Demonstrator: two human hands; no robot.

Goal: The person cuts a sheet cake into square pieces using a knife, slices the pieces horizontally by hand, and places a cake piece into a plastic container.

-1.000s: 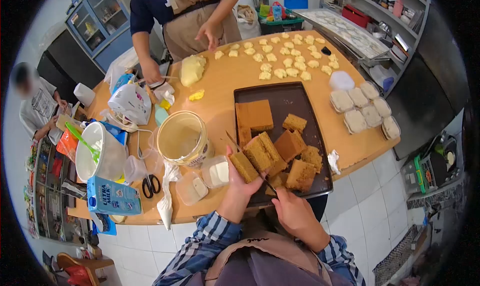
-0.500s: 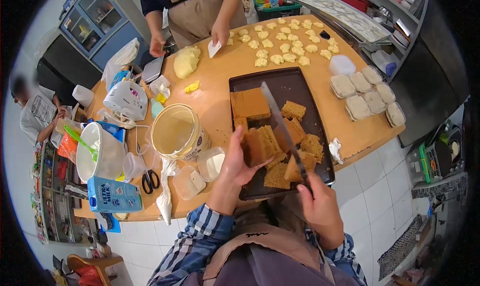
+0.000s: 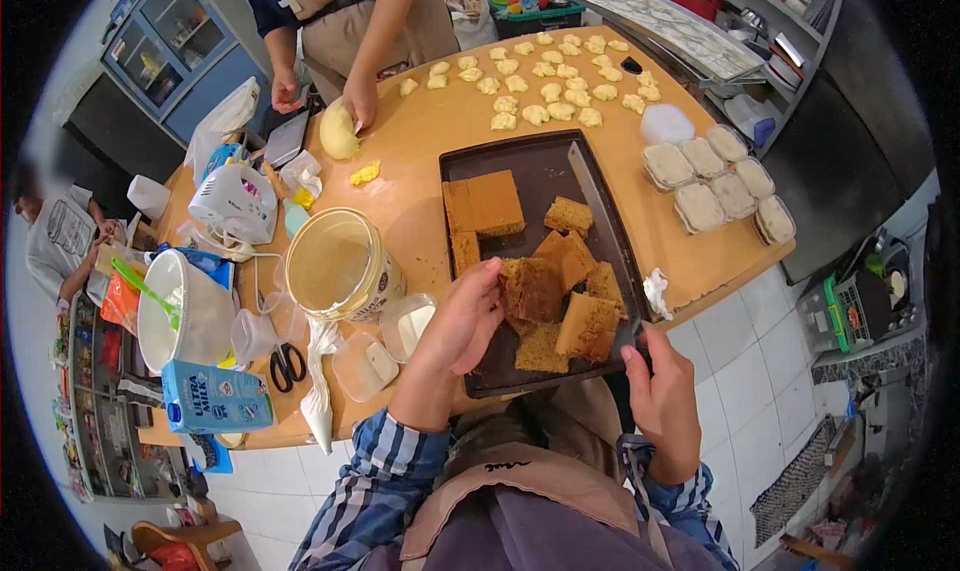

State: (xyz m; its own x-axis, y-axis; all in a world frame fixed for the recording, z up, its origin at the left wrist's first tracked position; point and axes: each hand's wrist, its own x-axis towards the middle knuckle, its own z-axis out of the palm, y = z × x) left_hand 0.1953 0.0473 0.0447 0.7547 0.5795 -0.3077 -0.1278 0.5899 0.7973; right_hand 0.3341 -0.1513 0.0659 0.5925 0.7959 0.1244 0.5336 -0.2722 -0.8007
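Note:
On the dark baking tray [image 3: 467, 156] lie cut pieces of brown sponge cake, with a larger block of cake [image 3: 485, 203] at its far left corner. My left hand [image 3: 466, 319] has its fingers against a thick piece of cake [image 3: 532, 291], held tilted over the other pieces. My right hand [image 3: 662, 386] is closed on the handle of a long knife [image 3: 606, 216]. The blade points away from me along the tray's right side, apart from the cake. Loose cake pieces [image 3: 588, 326] lie between the two hands.
Left of the tray stand a large tub [image 3: 335, 271], scissors [image 3: 288, 367], a milk carton [image 3: 217, 396] and a piping bag [image 3: 318, 411]. Filled plastic boxes [image 3: 705, 191] are at right. Across the table a co-worker's hand [image 3: 361, 99] touches dough [image 3: 338, 131], near many small dough pieces [image 3: 550, 92].
The knife has swung from above the cake to the tray's right side, and my right hand has moved right. The piece in my left hand has turned. The co-worker's hand has moved to the dough.

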